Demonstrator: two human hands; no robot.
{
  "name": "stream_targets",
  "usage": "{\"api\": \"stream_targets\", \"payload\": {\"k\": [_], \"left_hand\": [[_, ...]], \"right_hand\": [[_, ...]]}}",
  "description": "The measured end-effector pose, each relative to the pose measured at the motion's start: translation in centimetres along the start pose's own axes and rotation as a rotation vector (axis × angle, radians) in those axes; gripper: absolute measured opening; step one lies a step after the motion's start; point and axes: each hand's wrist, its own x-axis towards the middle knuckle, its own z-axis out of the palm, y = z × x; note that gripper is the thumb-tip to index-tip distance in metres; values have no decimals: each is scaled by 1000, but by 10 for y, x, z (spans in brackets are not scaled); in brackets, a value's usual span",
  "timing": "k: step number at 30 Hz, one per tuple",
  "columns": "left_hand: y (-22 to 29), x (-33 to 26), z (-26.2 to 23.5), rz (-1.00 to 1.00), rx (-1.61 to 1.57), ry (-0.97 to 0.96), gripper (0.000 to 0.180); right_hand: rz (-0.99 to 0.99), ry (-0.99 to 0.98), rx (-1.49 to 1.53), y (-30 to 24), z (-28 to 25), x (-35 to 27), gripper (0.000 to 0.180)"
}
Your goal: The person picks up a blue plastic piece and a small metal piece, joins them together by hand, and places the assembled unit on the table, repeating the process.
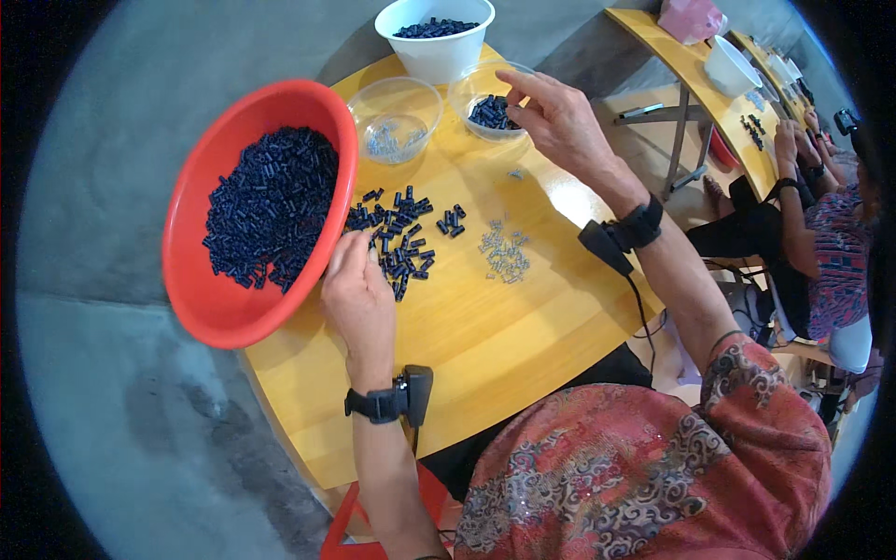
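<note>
My left hand (362, 294) rests on the table beside the red basin's rim, fingers pinched together at the edge of a loose pile of small black cylindrical pieces (401, 238); what they hold, if anything, is hidden. Over a clear plastic bowl (499, 77) on the far side, my right hand (565, 121) stretches out its index finger, with the thumb lower down near the rim. Small black pieces (490, 112) lie in that bowl. Between my hands are a few black pieces (452, 221) set apart and a scatter of tiny clear pieces (505, 254).
A large red basin (191, 289) of black pieces stands tilted at left. Another clear bowl (397, 93) holds tiny clear pieces. Behind it is a white tub (439, 58) of black pieces. At right, people sit working at another yellow table (686, 70).
</note>
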Motion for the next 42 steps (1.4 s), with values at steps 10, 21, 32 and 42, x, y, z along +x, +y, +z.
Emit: {"api": "stream_targets", "payload": {"k": [10, 21, 32, 42], "left_hand": [[-13, 15, 25, 4, 250, -131, 19], [-12, 12, 19, -10, 215, -123, 13], [26, -32, 5, -57, -54, -95, 11], [20, -49, 12, -117, -149, -150, 15]], "right_hand": [[276, -270, 230, -22, -29, -49, 24], [-6, -467, 236, -42, -11, -75, 13], [-182, -515, -34, -43, 49, -68, 11], [-166, -488, 33, -57, 44, -71, 11]]}}
